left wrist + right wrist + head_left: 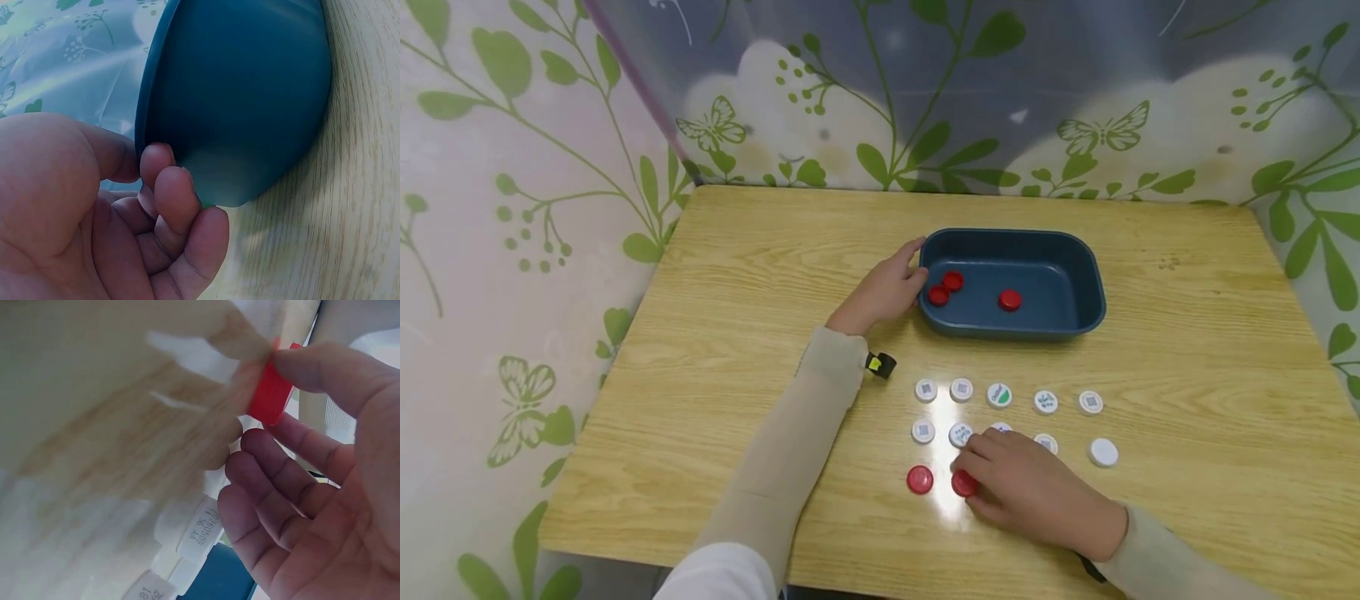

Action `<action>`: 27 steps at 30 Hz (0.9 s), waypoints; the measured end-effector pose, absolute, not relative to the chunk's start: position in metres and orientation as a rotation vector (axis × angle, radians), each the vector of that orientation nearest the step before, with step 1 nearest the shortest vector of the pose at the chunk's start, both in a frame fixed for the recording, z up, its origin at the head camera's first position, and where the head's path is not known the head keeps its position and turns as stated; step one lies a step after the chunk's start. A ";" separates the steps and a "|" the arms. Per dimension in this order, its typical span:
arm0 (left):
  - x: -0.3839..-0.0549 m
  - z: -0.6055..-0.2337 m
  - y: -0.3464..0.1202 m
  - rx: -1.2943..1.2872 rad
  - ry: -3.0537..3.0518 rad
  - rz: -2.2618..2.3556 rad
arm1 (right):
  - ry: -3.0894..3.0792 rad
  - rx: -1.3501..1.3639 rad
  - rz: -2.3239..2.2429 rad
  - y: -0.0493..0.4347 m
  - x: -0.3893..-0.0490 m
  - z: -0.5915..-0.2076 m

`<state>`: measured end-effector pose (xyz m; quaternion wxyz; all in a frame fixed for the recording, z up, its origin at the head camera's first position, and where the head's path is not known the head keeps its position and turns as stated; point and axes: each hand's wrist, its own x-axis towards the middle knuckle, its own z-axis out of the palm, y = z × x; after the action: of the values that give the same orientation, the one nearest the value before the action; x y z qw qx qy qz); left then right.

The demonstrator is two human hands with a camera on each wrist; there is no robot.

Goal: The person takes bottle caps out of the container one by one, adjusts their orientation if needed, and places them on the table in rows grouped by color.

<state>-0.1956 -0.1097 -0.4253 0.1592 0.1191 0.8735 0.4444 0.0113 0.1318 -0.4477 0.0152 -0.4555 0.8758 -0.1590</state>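
My left hand point(886, 289) holds the left end of a dark blue plastic basin point(1015, 329). In the left wrist view its thumb is at the rim and its curled fingers point(172, 194) lie against the outer wall. Inside the basin are three red bottle caps, one of them the cap point(1010, 300) near the middle. My right hand point(1037, 492) pinches a red bottle cap point(272, 390) between thumb and forefinger, right at the tabletop. Left of it lies another red cap point(920, 480). White caps, such as the plain one point(1103, 452), form two rows beyond; the hand partly covers the nearer row.
The wooden table point(715, 350) backs onto a wall with a leaf and butterfly pattern point(895, 125). Its front edge runs below the right hand. A black band with a small device point(881, 364) sits at the left wrist.
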 end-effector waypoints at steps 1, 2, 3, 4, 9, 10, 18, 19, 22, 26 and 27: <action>-0.196 -0.425 -0.110 0.339 2.499 1.269 | 2.724 -1.412 -0.489 0.132 0.011 -0.447; -0.196 -0.424 -0.110 0.339 2.499 1.273 | 2.725 -1.409 -0.486 0.132 0.011 -0.447; -0.196 -0.424 -0.110 0.337 2.499 1.274 | 2.724 -1.406 -0.485 0.132 0.010 -0.447; -0.196 -0.423 -0.110 0.337 2.500 1.276 | 2.724 -1.406 -0.484 0.132 0.010 -0.447; -0.197 -0.422 -0.111 0.329 2.498 1.287 | 2.713 -1.406 -0.489 0.131 0.008 -0.446; -0.196 -0.422 -0.111 0.328 2.497 1.287 | 2.709 -1.402 -0.486 0.130 0.008 -0.446; -0.196 -0.422 -0.111 0.331 2.482 1.292 | 2.587 -1.315 -0.547 0.136 -0.004 -0.423; -0.196 -0.422 -0.111 0.334 2.484 1.289 | 2.581 -1.308 -0.567 0.138 -0.010 -0.417; -0.196 -0.422 -0.110 0.336 2.491 1.284 | 2.609 -1.269 -0.622 0.148 -0.036 -0.396; -0.196 -0.423 -0.110 0.323 2.482 1.275 | 2.714 -1.186 -0.648 0.164 -0.085 -0.372; -0.196 -0.423 -0.110 0.319 2.478 1.274 | 2.732 -1.153 -0.641 0.168 -0.098 -0.366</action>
<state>-0.1955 -0.1096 -0.4228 0.1680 0.1122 0.8710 0.4477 -0.0976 0.1677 -0.3664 0.0539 -0.3796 0.8991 -0.2111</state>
